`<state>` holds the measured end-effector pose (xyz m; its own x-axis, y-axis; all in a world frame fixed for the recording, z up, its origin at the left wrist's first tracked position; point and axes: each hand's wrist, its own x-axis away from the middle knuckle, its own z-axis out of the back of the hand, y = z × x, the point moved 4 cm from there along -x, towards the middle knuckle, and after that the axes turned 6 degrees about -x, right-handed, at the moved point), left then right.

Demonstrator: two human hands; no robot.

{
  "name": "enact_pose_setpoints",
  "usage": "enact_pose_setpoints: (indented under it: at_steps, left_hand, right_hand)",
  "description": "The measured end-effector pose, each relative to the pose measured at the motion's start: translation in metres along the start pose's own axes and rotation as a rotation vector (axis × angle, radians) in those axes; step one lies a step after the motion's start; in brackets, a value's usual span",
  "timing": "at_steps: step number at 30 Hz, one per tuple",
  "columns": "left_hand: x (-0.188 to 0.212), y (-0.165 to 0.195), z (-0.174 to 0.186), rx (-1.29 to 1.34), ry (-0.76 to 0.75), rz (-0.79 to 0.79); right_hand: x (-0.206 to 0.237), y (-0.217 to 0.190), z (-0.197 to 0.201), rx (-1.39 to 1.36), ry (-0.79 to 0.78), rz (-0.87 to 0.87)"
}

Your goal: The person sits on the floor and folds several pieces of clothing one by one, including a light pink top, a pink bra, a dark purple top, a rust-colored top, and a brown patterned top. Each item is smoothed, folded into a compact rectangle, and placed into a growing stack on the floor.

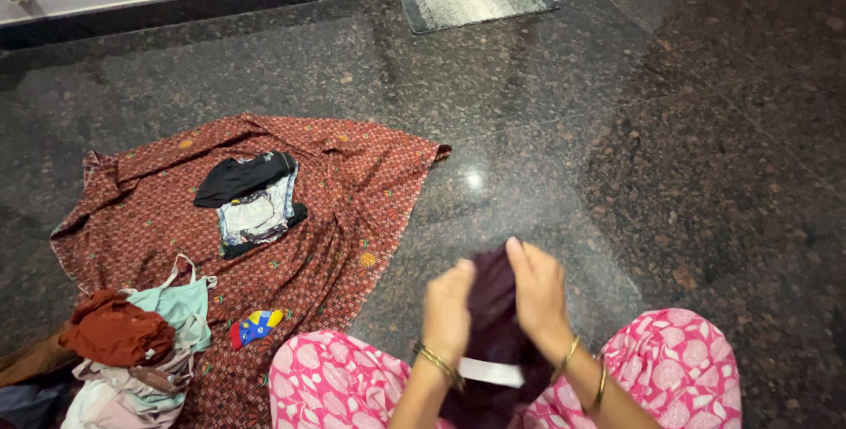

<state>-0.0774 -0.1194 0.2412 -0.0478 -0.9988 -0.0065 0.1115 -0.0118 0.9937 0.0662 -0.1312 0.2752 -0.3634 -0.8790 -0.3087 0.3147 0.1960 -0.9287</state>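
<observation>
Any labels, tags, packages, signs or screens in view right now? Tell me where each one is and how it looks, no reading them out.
Label: small white rectangular strip on the dark purple garment held between the left hand and right hand, low, above the pink trousers.
No packages, signs or screens visible.
</observation>
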Motion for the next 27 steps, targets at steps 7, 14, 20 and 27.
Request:
enact_pose_setpoints:
  at_steps: [7, 14, 20, 27]
  left_hand:
    - [-0.019, 0.003, 0.03, 0.661, -0.22, 0.461]
    - [-0.02, 0.021, 0.047, 0.292, -0.702, 0.038]
    - [-0.016, 0.001, 0.049, -0.595, -0.889, -0.06]
    - [-0.031, 0.046, 0.055, 0.691, -0.698, 0.183]
  right_hand:
    - [-0.002, -0.001, 0.002, -0.721, -0.338, -0.667]
    - [-0.035, -0.058, 0.024, -1.312, -0.662, -0.527]
    - [-0.068, -0.029, 0.041, -1.084, -0.495, -0.308]
    - [-0.04, 0.062, 0.012, -0.778, -0.564, -0.699]
